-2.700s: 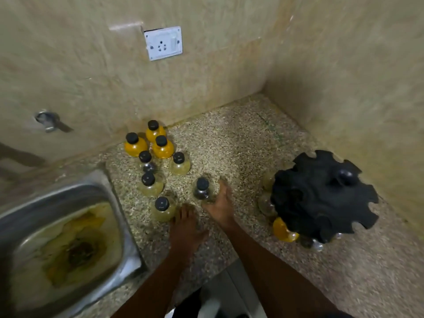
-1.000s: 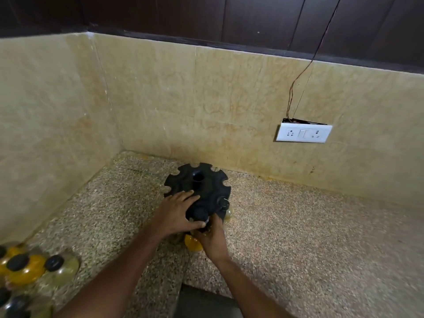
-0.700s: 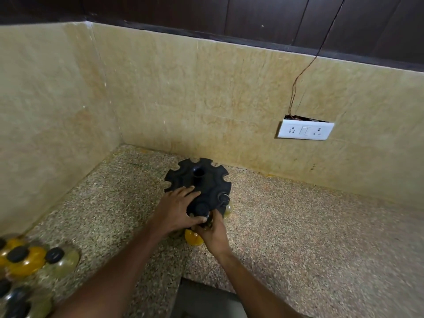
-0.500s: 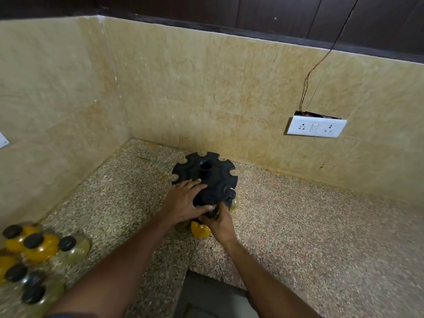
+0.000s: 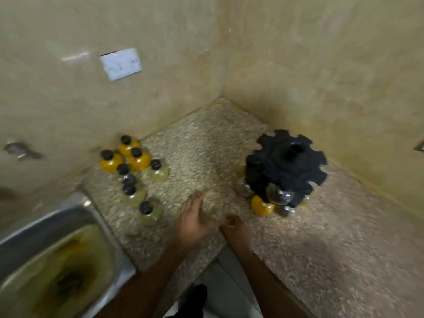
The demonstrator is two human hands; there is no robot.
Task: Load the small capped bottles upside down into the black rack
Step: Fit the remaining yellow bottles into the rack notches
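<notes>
The black notched rack stands on the speckled counter at the right, near the corner. Upside-down bottles hang under its near edge: an orange one and a clear one. Several upright capped bottles cluster at the left, orange ones at the back and pale ones such as the nearest in front. My left hand hovers over the counter between the two groups, fingers spread, holding nothing. My right hand lies just right of it, blurred, with nothing in it.
A steel sink with yellowish staining fills the lower left. A white wall socket sits on the left wall and a tap fitting is at the far left. The counter's front edge runs under my forearms.
Both hands have left the rack and pulled back toward the counter's front. The view has swung left, bringing the upright bottles and sink into sight. A clear bottle now hangs in the rack's near slot.
</notes>
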